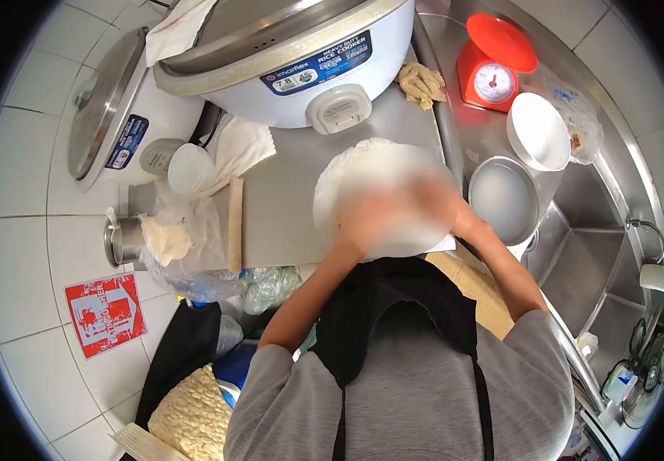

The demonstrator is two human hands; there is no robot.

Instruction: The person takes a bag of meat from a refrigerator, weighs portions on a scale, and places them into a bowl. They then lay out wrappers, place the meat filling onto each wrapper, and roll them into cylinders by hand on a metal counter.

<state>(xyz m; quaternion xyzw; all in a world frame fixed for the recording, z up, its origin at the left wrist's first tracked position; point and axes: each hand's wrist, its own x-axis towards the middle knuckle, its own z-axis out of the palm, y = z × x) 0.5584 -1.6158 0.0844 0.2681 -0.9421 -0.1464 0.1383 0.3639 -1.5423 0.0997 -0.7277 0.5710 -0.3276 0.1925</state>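
Note:
In front of my body a large white round thing (335, 184) with a crinkled edge lies on the steel counter. A blur covers its middle, so I cannot make out whether it is a bowl, a sheet or something else. Over its left half is my left hand (364, 219), while my right hand (441, 203) reaches over its right side. Both hands are smeared by the blur; their fingers and anything between them are hidden. Just right of my right hand stands a round metal pan (503, 201) of cloudy whitish liquid.
Behind stands a large rice cooker (293, 84), with a second cooker (128, 123) at left. A red scale (489, 73) and white bowl (538, 132) stand beyond the pan. Right is a steel sink (589, 253). A wooden stick (236, 224) lies at the counter's left edge.

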